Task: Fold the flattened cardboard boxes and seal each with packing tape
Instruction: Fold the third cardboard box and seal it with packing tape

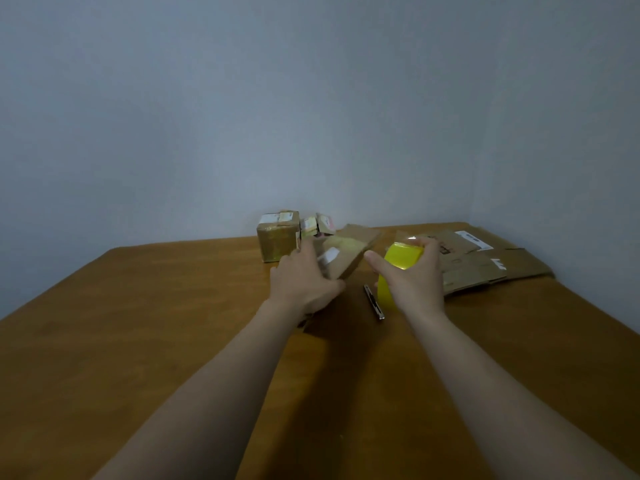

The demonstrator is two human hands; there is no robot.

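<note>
Sealed boxes (277, 239) stand at the back of the surface (156, 306). The left hand (304, 284) grips a small cardboard box (348, 254) by its near end, fingers curled over it. The box is tilted, its long axis pointing away and rightward. A cutter (374, 301) lies between the hands. The right hand (414, 277) curls its fingers over a yellow tape roll (398, 266), beside flattened cardboard (485, 259).

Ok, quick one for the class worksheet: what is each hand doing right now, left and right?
Left hand: holding the small cardboard box.
Right hand: fingers curled round the yellow tape roll.
</note>
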